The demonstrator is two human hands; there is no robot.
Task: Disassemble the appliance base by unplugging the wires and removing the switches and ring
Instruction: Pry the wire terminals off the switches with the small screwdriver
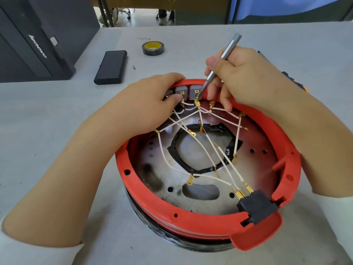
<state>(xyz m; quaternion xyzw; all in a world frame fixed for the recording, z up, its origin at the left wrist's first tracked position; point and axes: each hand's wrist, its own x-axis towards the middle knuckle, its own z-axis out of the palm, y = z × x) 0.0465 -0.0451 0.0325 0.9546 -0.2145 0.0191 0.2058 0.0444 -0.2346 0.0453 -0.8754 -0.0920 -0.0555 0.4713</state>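
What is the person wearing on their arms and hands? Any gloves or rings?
No gloves, rings or watch show: the left hand and the right hand are bare, and so are the forearms. White sleeves are pushed far up both arms and show only at the picture's bottom corners. The fingers have short, plain nails.

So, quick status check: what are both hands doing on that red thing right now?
Left hand grips red ring rim beside grey switches. Right hand holds metal tool, tip at a switch terminal. White wires mostly unplugged, some still attached.
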